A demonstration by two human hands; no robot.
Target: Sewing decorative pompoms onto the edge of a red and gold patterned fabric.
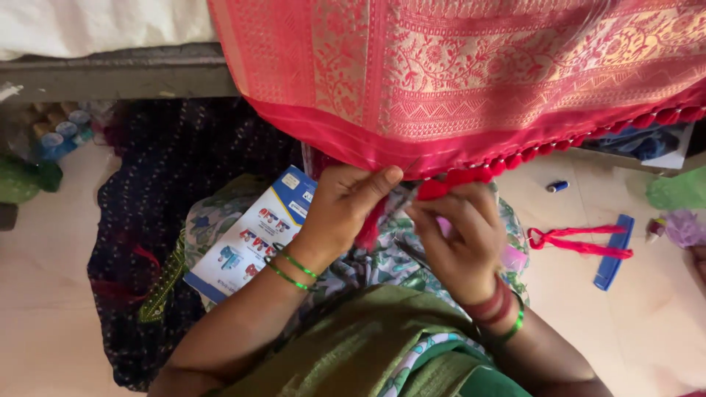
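While the red and gold cloth [471, 73] is hanging down from the ledge in front of me, I am pinching its lower hem with my left hand [346, 209], thumb and fingers closed on the edge just where the row of small red tassels [588, 140] ends. My right hand [460, 235] is closed narrowly around a bundle of red thread [448, 184] right at that same hem, touching the fabric, with a thin needle-like tool [412, 254] seeming to slant below it, though I cannot tell exactly how I am gripping that. The cloth is looking soft, light and rather slippery, so I judge the firm woven border the safest place to hold. More red thread [581, 241] and a blue comb [614, 254] are lying on the floor to my right, well apart.
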